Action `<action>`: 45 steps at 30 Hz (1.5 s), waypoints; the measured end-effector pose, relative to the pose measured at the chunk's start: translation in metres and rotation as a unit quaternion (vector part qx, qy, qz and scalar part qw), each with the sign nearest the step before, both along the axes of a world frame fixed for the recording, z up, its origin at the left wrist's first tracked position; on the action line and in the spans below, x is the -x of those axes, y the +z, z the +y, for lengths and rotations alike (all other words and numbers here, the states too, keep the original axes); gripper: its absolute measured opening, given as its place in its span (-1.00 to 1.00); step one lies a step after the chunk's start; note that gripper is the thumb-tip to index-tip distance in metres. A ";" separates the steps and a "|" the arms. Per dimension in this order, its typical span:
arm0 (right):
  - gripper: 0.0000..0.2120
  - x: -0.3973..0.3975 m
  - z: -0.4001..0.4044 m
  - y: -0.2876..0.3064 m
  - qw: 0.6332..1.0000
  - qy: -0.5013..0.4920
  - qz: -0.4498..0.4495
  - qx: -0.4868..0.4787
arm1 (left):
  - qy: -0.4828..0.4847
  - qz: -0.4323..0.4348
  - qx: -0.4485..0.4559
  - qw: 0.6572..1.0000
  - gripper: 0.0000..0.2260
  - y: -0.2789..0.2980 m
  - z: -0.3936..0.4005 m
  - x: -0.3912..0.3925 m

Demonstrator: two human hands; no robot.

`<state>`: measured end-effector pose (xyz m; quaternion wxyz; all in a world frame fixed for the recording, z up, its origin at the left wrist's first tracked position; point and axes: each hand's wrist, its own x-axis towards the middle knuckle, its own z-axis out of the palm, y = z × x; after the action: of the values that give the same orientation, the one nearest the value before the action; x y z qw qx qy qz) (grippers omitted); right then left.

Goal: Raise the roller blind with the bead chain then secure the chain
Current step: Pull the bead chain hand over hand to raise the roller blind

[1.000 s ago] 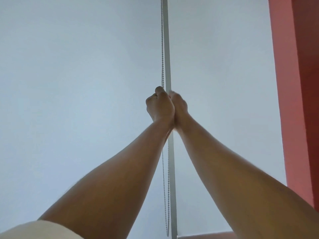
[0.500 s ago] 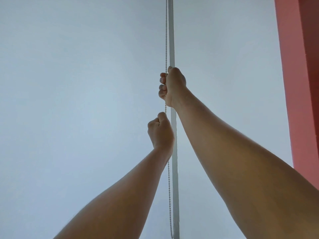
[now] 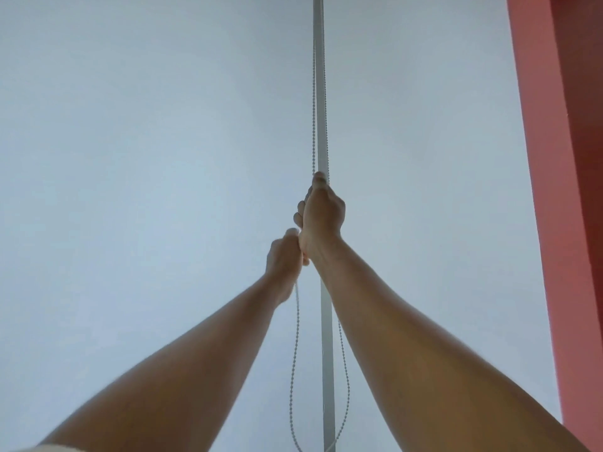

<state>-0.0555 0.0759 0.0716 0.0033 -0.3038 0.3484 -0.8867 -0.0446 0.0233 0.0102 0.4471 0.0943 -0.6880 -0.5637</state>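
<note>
thin pale bead chain [image 3: 314, 102] runs vertically up the centre, its two strands parting below the hands | beside grey upright frame strip [image 3: 321, 76] | pale grey roller blind fabric [image 3: 146, 158] behind | right hand [image 3: 323, 212] clenched on chain, uppermost | left hand [image 3: 283, 256] fisted on chain just beneath, touching right wrist | red wall [image 3: 561, 158] at right

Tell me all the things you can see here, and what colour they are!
roller blind: one, pale grey-white, fills most of the view
bead chain: one, white, hangs in a loop beside the strip
vertical strip: one, light grey, runs top to bottom at the middle
wall: one, red-pink, right edge
left hand: one, closed on the chain, lower
right hand: one, closed on the chain, just above the left
</note>
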 end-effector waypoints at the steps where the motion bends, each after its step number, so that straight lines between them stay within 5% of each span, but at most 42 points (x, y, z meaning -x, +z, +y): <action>1: -0.50 0.001 -0.003 -0.005 1.000 -0.010 0.004 -0.011 | -0.004 0.017 -0.020 1.000 -0.69 0.009 -0.002 -0.001; 12: -0.44 0.001 -0.007 -0.053 0.998 0.016 0.029 -0.050 | -0.075 0.071 -0.023 0.994 -0.65 0.101 0.026 -0.025; 17: -0.46 0.002 -0.004 -0.049 0.997 0.020 0.047 -0.066 | 0.020 0.136 -0.057 0.989 -0.62 0.109 0.039 -0.020; 27: -0.72 0.008 0.009 -0.030 0.992 0.028 0.003 -0.125 | 0.140 0.226 0.101 0.959 -0.49 0.089 0.040 -0.018; 31: -0.70 0.005 0.020 -0.011 0.996 0.060 0.013 -0.058 | 0.115 0.203 0.097 0.968 -0.47 0.051 0.034 -0.014; 40: -0.73 -0.010 0.015 0.022 0.992 0.052 -0.014 -0.117 | 0.101 0.133 0.072 0.983 -0.55 -0.062 0.017 0.000; 45: -0.69 -0.013 0.005 0.015 0.989 -0.004 -0.071 -0.128 | 0.040 0.126 0.064 0.989 -0.54 -0.078 0.019 -0.005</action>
<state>-0.0421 0.0806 0.0864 0.0635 -0.2355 0.4591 -0.8543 -0.0392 0.0422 -0.0674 0.5575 0.0215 -0.6568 -0.5074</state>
